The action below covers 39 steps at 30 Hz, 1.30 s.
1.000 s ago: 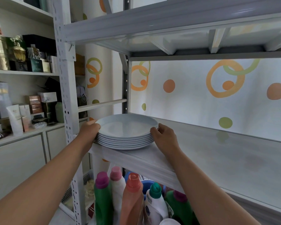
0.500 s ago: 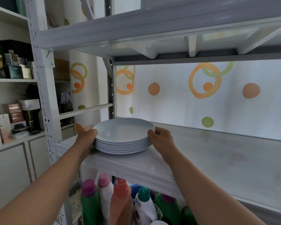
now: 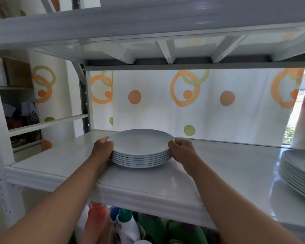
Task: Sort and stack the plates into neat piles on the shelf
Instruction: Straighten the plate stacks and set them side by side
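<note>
A stack of several pale blue-white plates [image 3: 141,143] rests on the white shelf [image 3: 218,169], near its middle. My left hand [image 3: 102,148] grips the stack's left rim, fingers curled around the edges. On the opposite rim my right hand [image 3: 181,150] holds the same stack. A second pile of plates [image 3: 299,171] stands on the shelf at the far right, partly cut off by the frame edge.
An upper shelf board [image 3: 148,27] hangs low overhead. A curtain with orange and green circles [image 3: 183,103] closes the back. Several detergent bottles [image 3: 123,226] stand below the shelf. A metal upright [image 3: 83,95] rises at the back left, with boxes on side shelves [image 3: 19,117].
The plate stack, held on both sides, has slid right and deeper onto the shelf. My view shifted right, bringing the second pile at the right into sight.
</note>
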Tool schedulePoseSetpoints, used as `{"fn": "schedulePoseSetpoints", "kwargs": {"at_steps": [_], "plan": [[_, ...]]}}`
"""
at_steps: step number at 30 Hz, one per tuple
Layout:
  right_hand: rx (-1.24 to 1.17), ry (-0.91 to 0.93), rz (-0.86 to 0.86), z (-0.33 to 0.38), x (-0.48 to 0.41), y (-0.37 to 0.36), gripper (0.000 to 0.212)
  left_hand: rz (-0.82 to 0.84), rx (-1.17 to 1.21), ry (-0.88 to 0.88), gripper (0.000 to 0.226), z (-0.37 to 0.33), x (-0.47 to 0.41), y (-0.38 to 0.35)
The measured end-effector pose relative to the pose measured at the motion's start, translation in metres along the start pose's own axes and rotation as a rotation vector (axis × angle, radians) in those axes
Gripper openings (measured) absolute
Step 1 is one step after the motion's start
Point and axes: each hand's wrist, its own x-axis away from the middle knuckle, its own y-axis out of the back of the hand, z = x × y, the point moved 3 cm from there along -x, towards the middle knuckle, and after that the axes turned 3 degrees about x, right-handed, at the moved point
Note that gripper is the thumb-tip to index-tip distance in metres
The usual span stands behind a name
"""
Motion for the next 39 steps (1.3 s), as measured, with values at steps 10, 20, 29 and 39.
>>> {"fn": "schedulePoseSetpoints", "kwargs": {"at_steps": [10,20,29,39], "plan": [[0.115,-0.033,-0.253,-0.016,0.009,0.047,0.034,0.078,0.013,-0.036,0.033,-0.004,0.013,-0.053],[0.241,-0.005,-0.355,-0.014,0.013,0.051,0.036,0.089,-0.075,-0.079,0.019,-0.004,0.013,-0.048],[0.25,-0.023,-0.331,-0.013,0.015,0.05,0.035,0.089,-0.144,-0.131,0.023,-0.005,0.017,-0.05],[0.21,-0.004,-0.332,-0.003,0.023,0.053,0.017,-0.061,-0.473,-0.265,0.046,-0.026,0.03,-0.053]]}}
